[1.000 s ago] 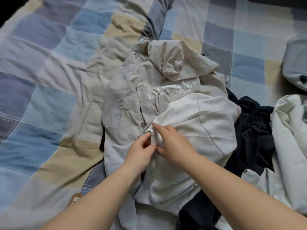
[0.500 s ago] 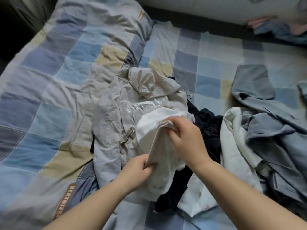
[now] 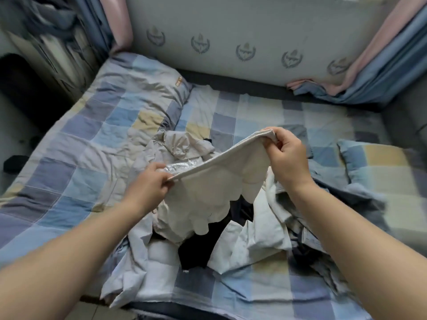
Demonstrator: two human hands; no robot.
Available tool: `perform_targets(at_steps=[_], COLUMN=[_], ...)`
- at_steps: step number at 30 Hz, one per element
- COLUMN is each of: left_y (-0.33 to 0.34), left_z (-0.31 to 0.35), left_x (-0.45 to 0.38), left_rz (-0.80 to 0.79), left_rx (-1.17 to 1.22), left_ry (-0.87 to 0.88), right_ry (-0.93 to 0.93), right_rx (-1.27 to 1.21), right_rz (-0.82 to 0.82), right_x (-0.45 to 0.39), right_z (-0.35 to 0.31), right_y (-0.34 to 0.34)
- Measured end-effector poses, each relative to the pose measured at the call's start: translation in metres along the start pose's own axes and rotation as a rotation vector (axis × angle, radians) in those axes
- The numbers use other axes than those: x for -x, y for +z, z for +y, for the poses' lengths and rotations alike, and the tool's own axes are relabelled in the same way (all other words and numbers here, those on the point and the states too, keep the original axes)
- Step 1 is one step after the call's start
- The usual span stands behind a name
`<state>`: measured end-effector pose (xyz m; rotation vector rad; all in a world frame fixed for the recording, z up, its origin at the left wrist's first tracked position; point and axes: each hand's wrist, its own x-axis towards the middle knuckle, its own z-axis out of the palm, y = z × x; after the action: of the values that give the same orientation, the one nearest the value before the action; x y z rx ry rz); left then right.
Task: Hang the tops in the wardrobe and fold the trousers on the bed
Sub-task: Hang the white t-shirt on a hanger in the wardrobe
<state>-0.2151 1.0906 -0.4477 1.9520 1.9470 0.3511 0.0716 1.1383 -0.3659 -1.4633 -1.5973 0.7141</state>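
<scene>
While I monitor the head view, both hands hold one white garment stretched above the clothes pile on the bed.

1. Left hand: its grip pinches the near-left end of the garment's ribbed edge, fingers curled around the fabric.
2. Right hand: its grip pinches the opposite end of the same edge, raised higher and farther from me than the left hand. Thumb and fingers are curled on the cloth.
3. White garment: the edge runs taut between the two hands, sloping up toward the right hand. The rest hangs down, its lower part blurred, and appears to reach the pile. I cannot tell whether it is a top or trousers.
4. Clothes pile: directly under the garment lies a grey hooded jacket, behind the left hand. A dark garment lies below the white one, and pale blue clothing sits just to the right of that dark piece. Grey-blue clothes lie beyond the right forearm.
5. Bed: it carries a checked cover in blue, grey and yellow. A pillow lies behind the pile to the left, with a padded headboard behind it.
</scene>
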Motion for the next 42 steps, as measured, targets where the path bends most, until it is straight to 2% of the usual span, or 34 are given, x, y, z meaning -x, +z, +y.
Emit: perform_targets(at_steps=[3, 5, 12, 15, 17, 21, 25, 27, 30, 32, 36, 39, 42], left_y=[-0.041, -0.071, -0.161, -0.194, -0.211, -0.242, -0.262, -0.271, -0.286, -0.286, -0.273, -0.26, -0.245], left_z=[0.032, 0.061, 0.14, 0.166, 0.176, 0.191, 0.198, 0.206, 0.214, 0.219, 0.232, 0.252, 0.281], left_x=[-0.003, -0.001, 0.005, -0.003, -0.007, -0.002, 0.003, 0.004, 0.006, 0.01, 0.028, 0.044, 0.068], left_rz=[-0.103, -0.06, 0.259, 0.288, 0.281, 0.318, 0.281, 0.226, 0.128, 0.123, 0.141, 0.044, 0.017], left_rx=[-0.211, -0.273, -0.018, 0.103, 0.148, 0.103, 0.051, 0.016, 0.024, 0.075, 0.17, 0.184, 0.144], left_ry=[0.083, 0.113, 0.207, 0.205, 0.233, 0.445, 0.644, 0.643, 0.624, 0.628, 0.687, 0.804, 0.962], right_ry=[-0.036, -0.045, -0.008, -0.055, -0.084, -0.137, -0.165, -0.231, -0.274, -0.172, 0.007, 0.167, 0.317], right_rx=[0.013, 0.021, -0.052, -0.017, 0.049, 0.221, 0.299, 0.417, 0.717, 0.881, 1.059, 1.174, 1.232], right_rz=[0.007, 0.032, 0.113, 0.167, 0.185, 0.283, 0.339, 0.3, 0.214, 0.145, 0.133, 0.099, 0.166], right_x=[0.007, 0.013, 0.035, 0.047, 0.053, 0.071, 0.098, 0.116, 0.146, 0.169, 0.223, 0.261, 0.306], right_z=[-0.025, -0.044, -0.085, -0.109, -0.124, -0.158, -0.193, -0.212, -0.243, -0.257, -0.27, -0.277, -0.286], right_y=[-0.039, -0.071, -0.162, -0.189, -0.202, -0.225, -0.227, -0.225, -0.218, -0.215, -0.209, -0.209, -0.209])
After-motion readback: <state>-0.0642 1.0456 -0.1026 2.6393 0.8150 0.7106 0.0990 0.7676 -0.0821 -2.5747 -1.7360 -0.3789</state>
